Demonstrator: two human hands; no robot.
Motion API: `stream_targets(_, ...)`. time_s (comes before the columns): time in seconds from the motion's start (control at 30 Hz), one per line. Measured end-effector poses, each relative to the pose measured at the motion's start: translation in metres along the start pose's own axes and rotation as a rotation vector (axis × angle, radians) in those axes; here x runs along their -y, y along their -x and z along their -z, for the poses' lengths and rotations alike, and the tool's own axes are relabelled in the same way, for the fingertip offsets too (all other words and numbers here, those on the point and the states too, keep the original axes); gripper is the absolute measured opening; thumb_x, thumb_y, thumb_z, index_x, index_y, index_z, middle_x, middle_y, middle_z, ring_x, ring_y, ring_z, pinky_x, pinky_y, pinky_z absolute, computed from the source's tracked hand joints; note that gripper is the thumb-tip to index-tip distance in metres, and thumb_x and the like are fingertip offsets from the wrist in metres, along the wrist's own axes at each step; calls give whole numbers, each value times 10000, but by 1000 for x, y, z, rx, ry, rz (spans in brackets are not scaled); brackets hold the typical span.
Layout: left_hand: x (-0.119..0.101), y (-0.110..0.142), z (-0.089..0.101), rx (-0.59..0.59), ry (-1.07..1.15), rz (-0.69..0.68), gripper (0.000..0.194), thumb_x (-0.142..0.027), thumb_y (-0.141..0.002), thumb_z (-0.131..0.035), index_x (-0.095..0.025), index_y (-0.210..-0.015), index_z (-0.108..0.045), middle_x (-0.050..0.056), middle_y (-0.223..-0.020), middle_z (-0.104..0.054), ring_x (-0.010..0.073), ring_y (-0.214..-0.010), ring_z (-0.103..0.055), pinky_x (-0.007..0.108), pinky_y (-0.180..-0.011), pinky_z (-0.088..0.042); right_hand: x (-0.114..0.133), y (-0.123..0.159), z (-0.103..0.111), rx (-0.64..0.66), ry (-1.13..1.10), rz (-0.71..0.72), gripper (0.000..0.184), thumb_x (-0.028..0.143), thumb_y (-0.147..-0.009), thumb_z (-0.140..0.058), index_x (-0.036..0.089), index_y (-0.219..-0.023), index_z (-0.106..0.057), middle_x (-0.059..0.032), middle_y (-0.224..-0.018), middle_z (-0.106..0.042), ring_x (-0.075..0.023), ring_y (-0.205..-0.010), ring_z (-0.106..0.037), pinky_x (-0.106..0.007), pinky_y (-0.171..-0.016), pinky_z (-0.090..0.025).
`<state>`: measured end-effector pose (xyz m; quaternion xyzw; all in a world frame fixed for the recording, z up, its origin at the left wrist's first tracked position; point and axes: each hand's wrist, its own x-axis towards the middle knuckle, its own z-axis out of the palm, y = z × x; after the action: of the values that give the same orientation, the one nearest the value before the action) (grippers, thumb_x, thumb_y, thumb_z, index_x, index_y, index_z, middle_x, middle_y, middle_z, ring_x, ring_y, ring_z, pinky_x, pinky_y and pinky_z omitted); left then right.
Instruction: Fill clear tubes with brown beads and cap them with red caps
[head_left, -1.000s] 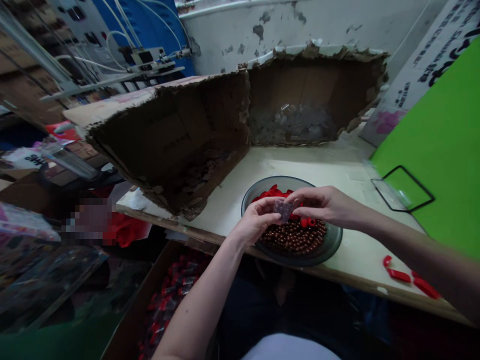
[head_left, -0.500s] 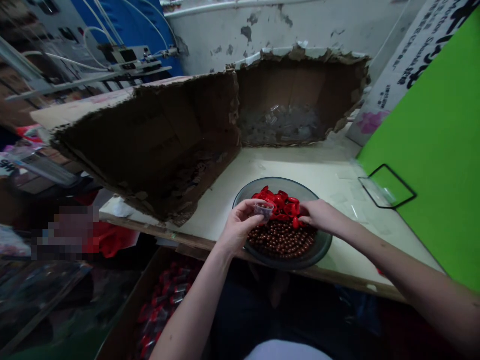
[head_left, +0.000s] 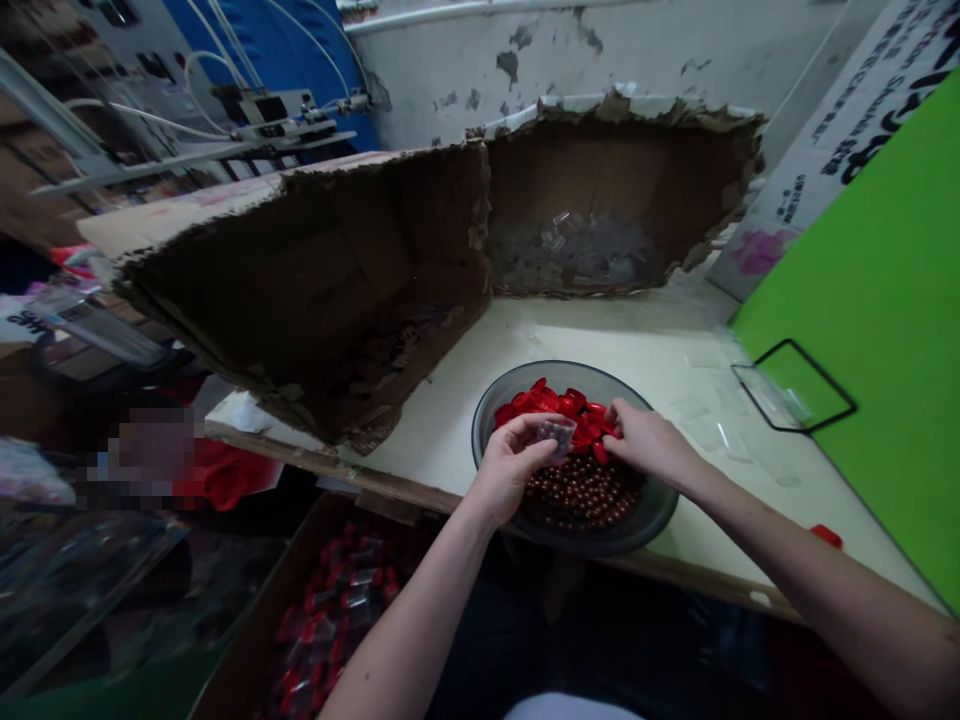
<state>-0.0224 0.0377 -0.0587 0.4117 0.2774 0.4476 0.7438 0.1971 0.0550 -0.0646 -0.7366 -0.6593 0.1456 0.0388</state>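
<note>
My left hand (head_left: 510,462) grips a small clear plastic cup (head_left: 557,437) between thumb and fingers, above a grey bowl (head_left: 660,515). Glossy brown balls (head_left: 589,495) fill the bowl's near side, and a heap of red plastic caps (head_left: 544,398) lies on its far side. My right hand (head_left: 641,440) reaches over the bowl's right rim. Its thumb and forefinger close around a red cap at the heap's right edge; its other fingers are partly hidden.
Torn cardboard boxes (head_left: 420,240) stand behind the bowl, one holding clear plastic pieces (head_left: 592,245). A green board (head_left: 877,300) with a black wire frame (head_left: 832,385) borders the right. Below left, a box contains many red-and-clear items (head_left: 337,600). A red piece (head_left: 826,536) lies near my right forearm.
My left hand has shifted right with the clear cup, which is now tilted over the balls. My right hand stays by the red caps, its fingers drawn closer together. The view has shifted slightly.
</note>
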Motion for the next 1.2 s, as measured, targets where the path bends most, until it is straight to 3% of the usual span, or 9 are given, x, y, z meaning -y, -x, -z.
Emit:
stream_targets(0.1, -1, 0, 0, -3, 6, -7, 287, -269, -771, -703, -163, -1036, -670, 95, -1080, -670, 153, -890, -634, 231, -739, -516, 2, 7, 16, 8, -483, 58, 340, 276, -786, -564, 193, -1114, -544, -52, -855, -680, -198, -755, -643, -319, -683, -477)
stream_targets(0.23, -2, 0, -2, 23, 3, 32, 294, -315, -788, -688, -174, -1045, -656, 83, -1046, -665, 150, -828, -643, 272, -736, -540, 11, 27, 35, 214, -1136, 173, 421, 305, -812, -629, 235, -1218, -539, -48, -1058, -673, -190, -977, -638, -327, -848, -504)
stream_targets(0.4, -1, 1, -2, 37, -30, 30, 307, -328, -795, -682, -168, -1055, -652, 75, -1006, -658, 140, -800, -634, 256, -709, -541, 25, 44, 41, 297, -1409, 113, 422, 312, -777, -711, 287, -1185, -608, -38, -1239, -628, -195, -1048, -627, -326, -867, -526)
stream_targets(0.63, 0, 2, -7, 20, -48, 39, 325, -335, -777, -702, -164, -1050, -659, 70, -972, -671, 138, -791, -632, 253, -716, -533, 42, 45, 37, 87, -1494, 119, 471, 376, -790, -695, 289, -1237, -573, -33, -1129, -670, -199, -993, -655, -327, -836, -555)
stream_targets(0.8, -1, 0, -10, 27, -59, 38, 322, -354, -778, -698, -171, -1041, -672, 60, -939, -669, 137, -773, -618, 250, -698, -518, 40, 38, 34, -47, -1397, 173, 511, 349, -764, -731, 292, -1238, -552, -31, -1069, -678, -186, -979, -648, -298, -821, -550)
stream_targets(1.0, 2, -3, -9, 23, -59, 52, 324, -375, -782, -687, -163, -1026, -667, 49, -884, -653, 114, -719, -566, 213, -639, -449, 38, 31, 46, 95, -1171, 300, 459, 356, -805, -694, 249, -1225, -544, -55, -1018, -701, -194, -903, -672, -343, -819, -545)
stream_targets(1.2, 3, -5, -11, -7, -184, 24, 285, -389, -821, -634, -162, -992, -630, 21, -837, -603, 107, -695, -503, 209, -618, -393, 44, 30, 51, 141, -1059, 272, 419, 368, -787, -702, 216, -1148, -552, -76, -1020, -716, -207, -873, -687, -369, -799, -548)
